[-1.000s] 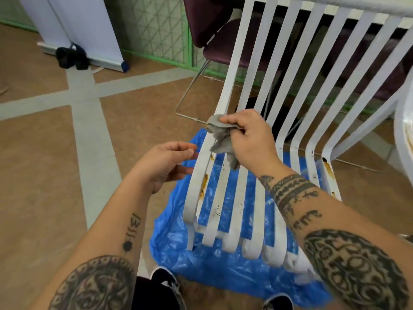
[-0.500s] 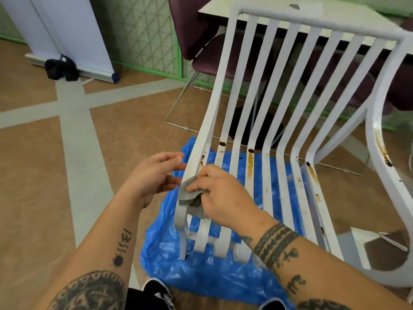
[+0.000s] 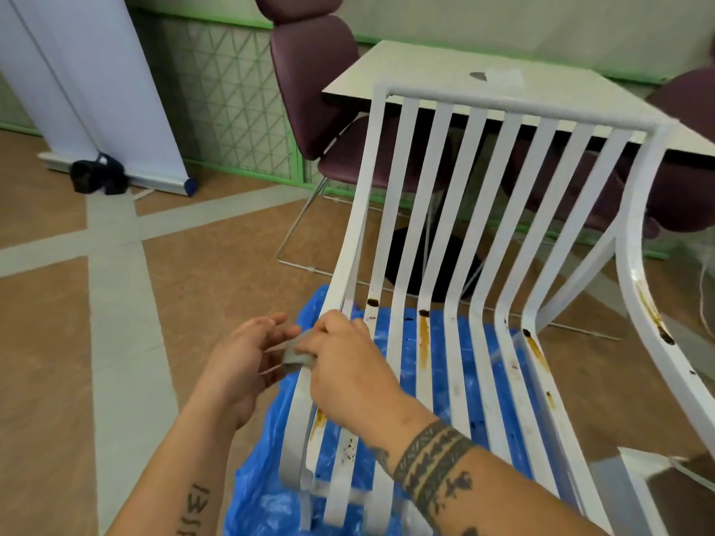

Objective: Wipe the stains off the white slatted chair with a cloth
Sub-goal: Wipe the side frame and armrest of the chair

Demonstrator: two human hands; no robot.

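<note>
Head view: crumpled grey cloth [image 3: 296, 356] on curved, brown-stained white slatted chair [image 3: 351, 245].

The left hand [image 3: 240, 365] and right hand [image 3: 348, 377] are bare, as are both forearms. The right forearm [image 3: 514, 497] carries a dark tattooed band [image 3: 433, 454] of stacked patterned stripes near the wrist, with small dark glyphs [image 3: 460, 483] beyond. The left forearm [image 3: 170, 470] bears short dark tattooed strokes [image 3: 195, 508].
</note>
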